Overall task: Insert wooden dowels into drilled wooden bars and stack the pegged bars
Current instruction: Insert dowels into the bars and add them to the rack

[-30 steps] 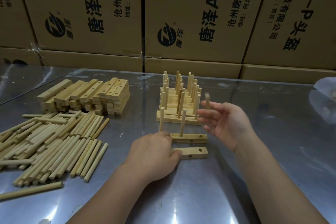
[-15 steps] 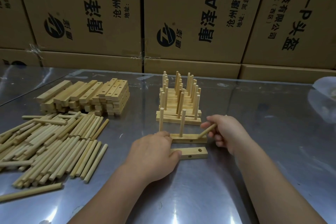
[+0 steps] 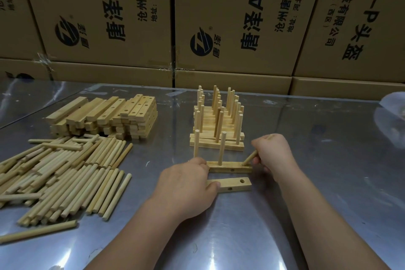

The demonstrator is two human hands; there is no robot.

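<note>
Two drilled wooden bars lie side by side mid-table. The far bar (image 3: 230, 166) carries two upright dowels (image 3: 222, 147). My right hand (image 3: 272, 153) grips a third dowel (image 3: 249, 158), tilted, with its lower tip at the bar's right-end hole. My left hand (image 3: 186, 186) covers the left ends of both bars, fingers curled over them, a fingertip on the near bar (image 3: 232, 184), which has bare holes. Behind stands the stack of pegged bars (image 3: 218, 129) with several dowels pointing up.
A heap of loose dowels (image 3: 59, 173) lies at the left of the metal table (image 3: 328, 182). Behind it sits a pile of drilled bars (image 3: 105, 118). Cardboard boxes (image 3: 236, 19) wall the far edge. A clear plastic bag (image 3: 392, 116) lies at the right edge.
My right hand dropped from mid-air with the dowel to the far bar's right end; the dowel's tip now sits at the hole. The left hand stayed put.
</note>
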